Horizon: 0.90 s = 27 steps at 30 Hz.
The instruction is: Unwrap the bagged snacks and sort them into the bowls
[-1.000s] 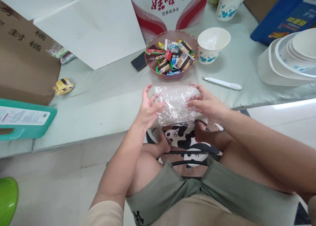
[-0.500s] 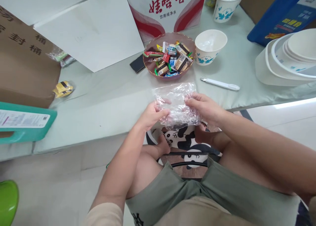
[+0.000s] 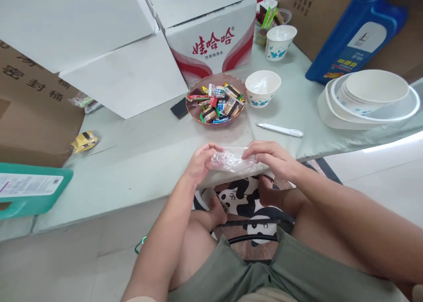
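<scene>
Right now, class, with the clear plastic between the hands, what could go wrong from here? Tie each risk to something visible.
The clear plastic is at the front edge of the table, so it might drop if the left hand loosens.

The white cutter lies just beyond the right hand; a careless reach could meet its metal tip.

The nearer paper cup stands close beside the snack bowl; a bump might tip it.

Worktop (image 3: 142, 150), one, pale green cover, creased. Directly upon it: purified-water carton (image 3: 213, 46), white, red lettering; scalloped pinkish bowl (image 3: 194, 110), translucent, gilt-edged; two leaf-printed paper cups (image 3: 261, 99), one farther back; white utility knife (image 3: 280, 130), lying flat; dark rectangular object (image 3: 180, 108), beside bowl; yellow packet (image 3: 85, 141) and teal jug (image 3: 33, 183), left; blue jug (image 3: 350, 42) and white tub (image 3: 340, 117), right.
</scene>
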Motion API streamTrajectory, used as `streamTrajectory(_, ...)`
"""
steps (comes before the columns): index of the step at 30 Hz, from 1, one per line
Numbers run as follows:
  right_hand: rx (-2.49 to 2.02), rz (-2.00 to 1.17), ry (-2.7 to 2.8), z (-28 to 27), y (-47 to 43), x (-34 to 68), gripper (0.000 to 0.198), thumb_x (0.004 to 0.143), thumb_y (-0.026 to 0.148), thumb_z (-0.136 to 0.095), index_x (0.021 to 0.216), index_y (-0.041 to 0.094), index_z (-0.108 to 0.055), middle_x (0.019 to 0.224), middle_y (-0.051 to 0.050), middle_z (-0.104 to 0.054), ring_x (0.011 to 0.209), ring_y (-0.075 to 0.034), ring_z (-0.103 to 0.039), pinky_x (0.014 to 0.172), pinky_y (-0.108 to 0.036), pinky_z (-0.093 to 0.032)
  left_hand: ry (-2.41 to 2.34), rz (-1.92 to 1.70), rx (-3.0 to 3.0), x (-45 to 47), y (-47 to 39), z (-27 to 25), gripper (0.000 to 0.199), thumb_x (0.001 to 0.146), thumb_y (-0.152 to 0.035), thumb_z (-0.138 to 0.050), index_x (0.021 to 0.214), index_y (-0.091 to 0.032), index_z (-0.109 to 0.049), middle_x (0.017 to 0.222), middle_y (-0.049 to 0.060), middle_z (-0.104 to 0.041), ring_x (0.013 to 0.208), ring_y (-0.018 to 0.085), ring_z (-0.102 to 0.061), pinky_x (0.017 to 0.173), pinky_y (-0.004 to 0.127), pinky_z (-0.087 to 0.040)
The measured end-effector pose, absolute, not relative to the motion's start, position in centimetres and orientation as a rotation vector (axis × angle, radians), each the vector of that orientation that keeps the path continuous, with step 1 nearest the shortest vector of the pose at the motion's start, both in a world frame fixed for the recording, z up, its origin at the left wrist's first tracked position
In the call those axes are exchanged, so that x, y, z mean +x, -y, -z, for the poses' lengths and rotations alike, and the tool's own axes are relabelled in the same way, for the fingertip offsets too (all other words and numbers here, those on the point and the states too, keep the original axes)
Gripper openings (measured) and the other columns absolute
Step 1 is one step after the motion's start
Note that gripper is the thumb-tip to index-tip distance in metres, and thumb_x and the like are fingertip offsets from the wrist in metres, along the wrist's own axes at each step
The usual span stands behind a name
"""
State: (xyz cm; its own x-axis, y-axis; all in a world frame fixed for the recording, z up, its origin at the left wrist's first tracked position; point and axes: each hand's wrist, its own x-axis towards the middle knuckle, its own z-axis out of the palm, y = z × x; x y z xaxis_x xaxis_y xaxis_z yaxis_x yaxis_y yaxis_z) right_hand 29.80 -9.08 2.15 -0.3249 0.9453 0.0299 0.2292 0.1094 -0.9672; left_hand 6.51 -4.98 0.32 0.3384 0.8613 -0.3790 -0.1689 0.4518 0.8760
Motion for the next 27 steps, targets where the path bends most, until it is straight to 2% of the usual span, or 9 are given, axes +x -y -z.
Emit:
streamTrajectory(4,-1.328,-0.926,1.740,-2.4,8.8,31.5,0.036,0.088,0.040,-0.054,0.058,0.021,-0.061,0.094,-0.009,-0.070,0.087,-0.024,-0.066,0.084,-0.042,-0.048,-1.054,-0.798,1.064,8.1,4.9,0.2,0.039,0.059,-0.022,-0.080,0.093,-0.019,-0.062,0.094,0.000,-0.064,0.065,0.008,-0.059,0.057,0.020,-0.050)
streamTrajectory(6,-1.393,-0.923,1.565,-2.3,8.5,31.9,0.024,0.085,0.041,-0.059,0.070,0.022,-0.063,0.094,-0.009,-0.071,0.087,-0.024,-0.065,0.084,-0.041,-0.049,-1.043,-0.782,1.154,8.7,4.9,0.3,0.036,0.063,-0.023,-0.077,0.095,-0.019,-0.062,0.101,0.002,-0.064,0.069,0.009,-0.061,0.058,0.021,-0.049)
streamTrajectory(8,-1.413,-1.140,1.504,-2.2,8.2,31.8,0.017,0.079,0.038,-0.067,0.087,0.023,-0.066,0.093,-0.007,-0.072,0.083,-0.022,-0.065,0.079,-0.039,-0.051,-1.004,-0.739,1.241,9.2,4.8,0.3,0.035,0.067,-0.024,-0.074,0.100,-0.019,-0.062,0.108,0.004,-0.063,0.076,0.013,-0.065,0.062,0.024,-0.052)
streamTrajectory(10,-1.468,-1.374,1.614,-1.9,8.0,31.4,0.014,0.074,0.033,-0.068,0.084,0.023,-0.066,0.079,-0.003,-0.070,0.070,-0.019,-0.062,0.066,-0.034,-0.049,-1.027,-0.789,1.370,9.5,4.8,0.2,0.037,0.071,-0.023,-0.070,0.107,-0.021,-0.062,0.115,0.006,-0.063,0.088,0.017,-0.067,0.070,0.028,-0.054)
streamTrajectory(12,-1.562,-1.409,1.738,-1.6,7.9,30.8,0.007,0.074,0.028,-0.064,0.072,0.021,-0.065,0.064,0.000,-0.063,0.060,-0.016,-0.055,0.058,-0.030,-0.043,-1.185,-0.980,1.581,9.8,5.2,-0.1,0.037,0.074,-0.020,-0.067,0.111,-0.022,-0.061,0.119,0.008,-0.062,0.104,0.022,-0.065,0.086,0.035,-0.054)
streamTrajectory(14,-1.581,-1.324,1.762,-1.6,8.0,30.3,0.009,0.074,0.025,-0.059,0.068,0.021,-0.064,0.060,0.002,-0.059,0.058,-0.014,-0.051,0.055,-0.028,-0.039,-1.322,-1.141,1.831,10.1,6.0,-0.6,0.030,0.077,-0.018,-0.065,0.106,-0.022,-0.063,0.117,0.009,-0.064,0.115,0.025,-0.060,0.103,0.041,-0.047)
streamTrajectory(17,-1.414,-1.315,1.734,-2.1,8.1,29.7,0.011,0.076,0.026,-0.056,0.073,0.021,-0.065,0.062,0.003,-0.057,0.058,-0.013,-0.050,0.055,-0.027,-0.037,-1.234,-1.023,2.083,10.5,7.1,-0.9,0.021,0.081,-0.025,-0.064,0.101,-0.022,-0.067,0.120,0.010,-0.067,0.123,0.029,-0.057,0.113,0.046,-0.038)
streamTrajectory(22,-1.275,-1.371,1.692,-2.5,8.3,29.5,0.017,0.082,0.026,-0.053,0.085,0.021,-0.068,0.071,0.001,-0.064,0.068,-0.016,-0.058,0.064,-0.029,-0.044,-0.968,-0.638,1.859,10.9,6.6,0.2,0.033,0.088,-0.033,-0.059,0.117,-0.020,-0.065,0.115,0.009,-0.070,0.107,0.026,-0.064,0.098,0.038,-0.049)
streamTrajectory(27,-1.346,-1.071,1.798,-1.2,8.2,29.1,0.023,0.081,0.033,-0.059,0.099,0.020,-0.067,0.096,-0.006,-0.071,0.089,-0.022,-0.063,0.078,-0.036,-0.048,-1.074,-0.693,1.698,10.6,5.8,0.9,0.028,0.081,-0.018,-0.056,0.104,-0.018,-0.071,0.108,0.007,-0.065,0.103,0.022,-0.062,0.097,0.036,-0.048)
